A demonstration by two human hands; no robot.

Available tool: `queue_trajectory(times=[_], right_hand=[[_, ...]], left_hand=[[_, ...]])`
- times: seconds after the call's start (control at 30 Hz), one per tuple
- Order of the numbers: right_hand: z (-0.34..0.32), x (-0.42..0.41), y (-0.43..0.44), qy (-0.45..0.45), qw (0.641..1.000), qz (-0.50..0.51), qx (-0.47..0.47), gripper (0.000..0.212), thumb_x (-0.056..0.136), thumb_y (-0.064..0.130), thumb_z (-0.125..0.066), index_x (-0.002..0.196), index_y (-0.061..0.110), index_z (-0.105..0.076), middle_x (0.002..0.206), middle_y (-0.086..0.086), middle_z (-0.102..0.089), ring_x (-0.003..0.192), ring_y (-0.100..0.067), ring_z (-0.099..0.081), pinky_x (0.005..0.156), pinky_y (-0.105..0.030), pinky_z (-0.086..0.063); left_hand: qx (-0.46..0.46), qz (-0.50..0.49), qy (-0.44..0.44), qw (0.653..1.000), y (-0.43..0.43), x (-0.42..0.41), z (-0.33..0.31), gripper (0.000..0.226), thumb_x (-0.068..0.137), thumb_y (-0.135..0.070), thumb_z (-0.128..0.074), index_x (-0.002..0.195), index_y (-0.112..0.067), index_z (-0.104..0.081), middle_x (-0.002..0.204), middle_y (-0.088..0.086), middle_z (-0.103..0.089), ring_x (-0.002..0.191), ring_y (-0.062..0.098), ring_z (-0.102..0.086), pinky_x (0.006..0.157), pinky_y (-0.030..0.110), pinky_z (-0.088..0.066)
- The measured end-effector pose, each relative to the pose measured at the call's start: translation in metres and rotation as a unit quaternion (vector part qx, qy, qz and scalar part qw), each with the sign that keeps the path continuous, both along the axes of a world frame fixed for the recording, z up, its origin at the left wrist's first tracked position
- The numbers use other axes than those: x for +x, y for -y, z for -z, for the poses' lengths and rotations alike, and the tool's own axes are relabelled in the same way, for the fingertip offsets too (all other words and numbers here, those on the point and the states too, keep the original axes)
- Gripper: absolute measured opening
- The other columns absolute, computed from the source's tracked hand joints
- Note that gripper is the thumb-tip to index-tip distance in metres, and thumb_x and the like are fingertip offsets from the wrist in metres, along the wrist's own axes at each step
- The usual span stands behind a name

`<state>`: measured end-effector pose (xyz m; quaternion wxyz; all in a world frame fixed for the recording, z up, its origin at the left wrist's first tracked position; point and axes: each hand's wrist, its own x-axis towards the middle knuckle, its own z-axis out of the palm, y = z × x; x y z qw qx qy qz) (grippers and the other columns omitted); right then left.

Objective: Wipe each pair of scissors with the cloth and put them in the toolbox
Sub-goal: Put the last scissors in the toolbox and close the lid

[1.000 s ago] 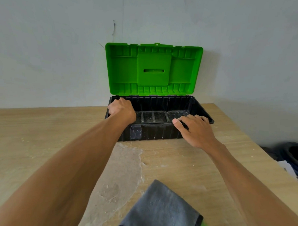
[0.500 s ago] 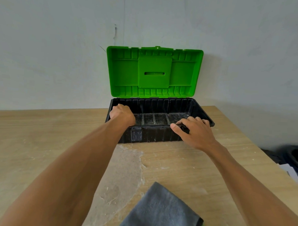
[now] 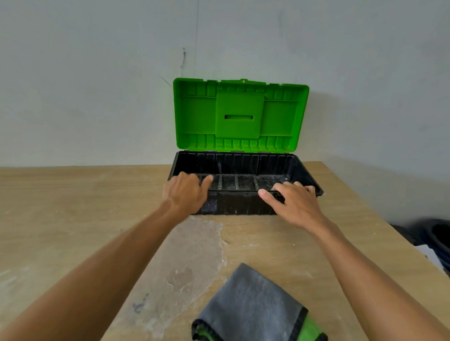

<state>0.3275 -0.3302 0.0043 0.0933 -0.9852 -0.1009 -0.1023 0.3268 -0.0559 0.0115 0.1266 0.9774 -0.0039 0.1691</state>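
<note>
Two hands at the open toolbox [image 3: 238, 205] front rim, left hand [image 3: 184, 193] loosely curled, grip unclear, right hand [image 3: 296, 203] spread flat, green lid [image 3: 239, 114] upright, black interior dusty.

Soft even daylight, faint shadows, sharp, edges bowed

We see a toolbox [image 3: 243, 204] that is black, flecked with pale dust, under a bright green lid [image 3: 239, 116]. The cloth [image 3: 254, 305] is grey, edged in black, with green showing underneath. The table [image 3: 62, 202] is light tan wood grain, broken by a pale, blotchy patch [image 3: 189, 259]. The wall [image 3: 94, 61] is off-white.
</note>
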Motion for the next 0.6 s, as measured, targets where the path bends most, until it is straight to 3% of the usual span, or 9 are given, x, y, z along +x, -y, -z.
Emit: queue_trajectory(times=[0.07,0.1,0.17,0.23,0.33,0.5,0.6], right_hand=[[-0.003,-0.001,0.003,-0.006,1.000,0.000,-0.007,0.070,0.101,0.072,-0.024,0.124,0.021,-0.067,0.119,-0.001,-0.068,0.120,-0.024,-0.057,0.106,-0.047,-0.034],[-0.003,-0.002,0.003,-0.008,1.000,0.000,-0.010,0.071,0.101,0.072,-0.023,0.124,0.021,-0.067,0.120,-0.001,-0.068,0.120,-0.025,-0.057,0.106,-0.048,-0.034],[-0.002,-0.003,0.003,-0.006,1.000,0.004,-0.016,0.072,0.100,0.072,-0.020,0.126,0.022,-0.066,0.121,0.000,-0.067,0.120,-0.024,-0.057,0.106,-0.047,-0.034],[-0.001,-0.003,0.002,-0.004,1.000,0.008,-0.026,0.072,0.101,0.072,-0.020,0.129,0.024,-0.065,0.124,0.000,-0.067,0.121,-0.024,-0.057,0.106,-0.047,-0.034],[-0.002,-0.006,0.000,0.006,0.999,0.017,-0.037,0.071,0.102,0.071,-0.019,0.127,0.024,-0.066,0.122,0.001,-0.069,0.117,-0.024,-0.059,0.103,-0.047,-0.036],[-0.015,-0.014,-0.002,-0.028,0.999,0.015,-0.027,0.077,0.099,0.074,-0.010,0.120,0.027,-0.067,0.106,0.003,-0.074,0.108,-0.022,-0.066,0.100,-0.048,-0.044],[-0.047,0.011,-0.006,-0.032,0.999,0.007,-0.012,0.084,0.094,0.082,-0.007,0.123,0.028,-0.065,0.116,-0.004,-0.073,0.106,-0.022,-0.067,0.096,-0.043,-0.053]], left_hand=[[0.017,0.047,0.058,0.997,0.001,-0.018,0.013,0.064,0.101,-0.054,-0.022,0.071,-0.017,-0.064,0.063,0.004,-0.065,0.062,0.022,-0.063,0.071,0.038,-0.052],[0.033,0.064,0.078,0.994,-0.001,-0.024,0.019,0.060,0.102,-0.051,-0.021,0.089,-0.017,-0.069,0.081,0.006,-0.072,0.082,0.025,-0.068,0.087,0.043,-0.050],[0.054,0.076,0.089,0.992,-0.006,-0.029,0.028,0.059,0.102,-0.048,-0.020,0.127,-0.014,-0.061,0.124,0.009,-0.067,0.125,0.031,-0.055,0.114,0.050,-0.032],[0.060,0.074,0.084,0.992,-0.009,-0.030,0.033,0.064,0.101,-0.050,-0.014,0.141,-0.015,-0.049,0.144,0.008,-0.054,0.142,0.032,-0.037,0.122,0.049,-0.019],[0.057,0.071,0.094,0.991,-0.009,-0.031,0.037,0.066,0.100,-0.052,-0.012,0.144,-0.016,-0.046,0.149,0.008,-0.049,0.145,0.031,-0.032,0.123,0.048,-0.016],[0.063,0.071,0.137,0.986,-0.015,-0.030,0.044,0.057,0.102,-0.049,-0.026,0.137,-0.015,-0.055,0.140,0.007,-0.058,0.136,0.029,-0.046,0.118,0.048,-0.027],[0.072,0.059,0.149,0.984,-0.013,-0.029,0.046,0.052,0.103,-0.046,-0.030,0.135,-0.015,-0.056,0.138,0.006,-0.059,0.133,0.027,-0.048,0.116,0.047,-0.028]])
